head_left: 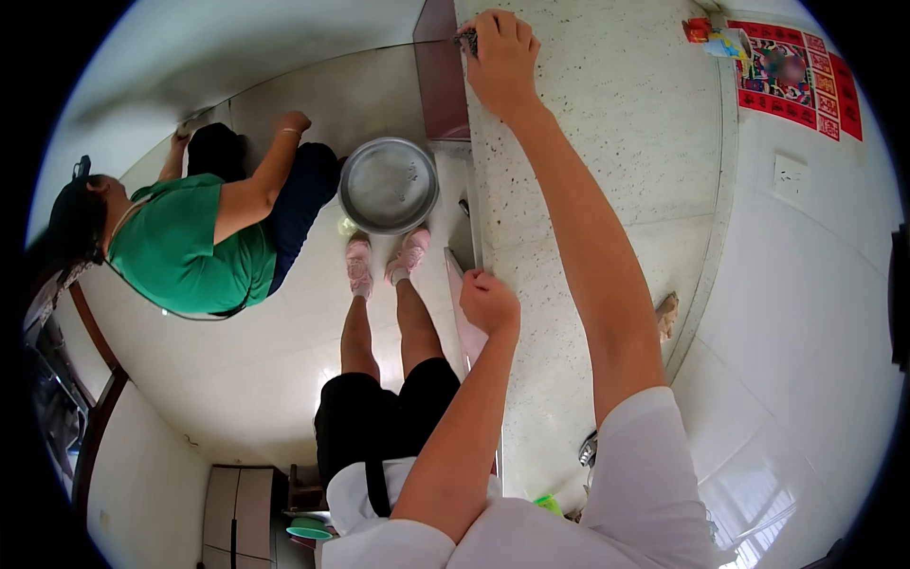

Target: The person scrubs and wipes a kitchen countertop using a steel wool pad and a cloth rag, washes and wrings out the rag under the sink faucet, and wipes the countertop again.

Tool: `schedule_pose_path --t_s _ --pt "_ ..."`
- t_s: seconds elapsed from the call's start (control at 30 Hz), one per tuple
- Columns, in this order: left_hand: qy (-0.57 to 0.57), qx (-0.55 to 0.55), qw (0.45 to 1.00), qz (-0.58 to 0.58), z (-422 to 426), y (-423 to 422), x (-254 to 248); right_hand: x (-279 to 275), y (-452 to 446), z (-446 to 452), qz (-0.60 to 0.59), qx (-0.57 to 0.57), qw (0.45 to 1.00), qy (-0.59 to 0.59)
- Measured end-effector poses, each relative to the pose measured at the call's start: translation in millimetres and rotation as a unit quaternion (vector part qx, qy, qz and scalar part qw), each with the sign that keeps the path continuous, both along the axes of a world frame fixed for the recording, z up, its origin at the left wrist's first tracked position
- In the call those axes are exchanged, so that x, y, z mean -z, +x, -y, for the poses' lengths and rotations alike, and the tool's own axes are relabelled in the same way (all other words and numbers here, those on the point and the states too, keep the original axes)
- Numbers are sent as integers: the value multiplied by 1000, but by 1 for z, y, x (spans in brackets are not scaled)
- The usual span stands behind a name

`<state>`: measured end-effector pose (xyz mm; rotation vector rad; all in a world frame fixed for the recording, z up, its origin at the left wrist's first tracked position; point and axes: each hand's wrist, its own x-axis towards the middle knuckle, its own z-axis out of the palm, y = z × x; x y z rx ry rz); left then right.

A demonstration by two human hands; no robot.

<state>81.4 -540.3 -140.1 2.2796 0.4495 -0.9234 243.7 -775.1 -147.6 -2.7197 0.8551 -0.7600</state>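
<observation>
My right hand (504,68) reaches to the far end of a pale countertop (607,180) scattered with dark specks. Its fingers curl at the counter's left edge round a dark, mottled clump (467,41), too small to name for certain. Closer to me, my left hand (490,301) is closed in a fist by the same edge, beside a pinkish panel (463,308) that looks like a cabinet door. Whether anything is inside that fist is hidden. On the floor left of the counter stands a round metal basin (389,186) with a few dark bits in it.
A person in a green shirt (194,247) sits low to the left of the basin. My pink shoes (358,266) are just below it. A brown crumpled item (668,317) lies by the wall, and a red poster (796,81) hangs beyond the counter's far end.
</observation>
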Motion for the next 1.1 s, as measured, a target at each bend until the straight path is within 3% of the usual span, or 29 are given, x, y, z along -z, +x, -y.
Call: schedule_pose_path --t_s 0.17,0.27,0.43,0.53,0.6,0.73,0.83,0.97,1.03,1.1 --pt "-91 100 990 39 -17 7 19 -8 -65 -54 -13 -10 997 73" --pt "-125 95 986 56 -15 57 27 -21 -130 -96 -37 0 992 124" --pt "-158 90 981 64 63 97 13 -38 -186 -119 -82 15 978 193" --pt "-148 22 987 60 102 87 -8 -40 -177 -100 -99 22 980 172" --pt "26 14 991 128 113 83 -8 -35 -153 -73 -81 42 984 150" --pt "82 27 978 187 111 81 -6 -29 -96 -6 -58 28 994 92" --pt "84 44 950 297 127 79 7 -14 -41 39 -14 8 998 54" --pt "171 37 952 253 118 78 -10 -13 28 74 82 -21 994 63" --pt "155 23 967 200 131 87 -18 -20 47 83 88 -39 995 23" --pt "163 24 962 216 133 86 -22 -24 25 55 39 -79 992 91"
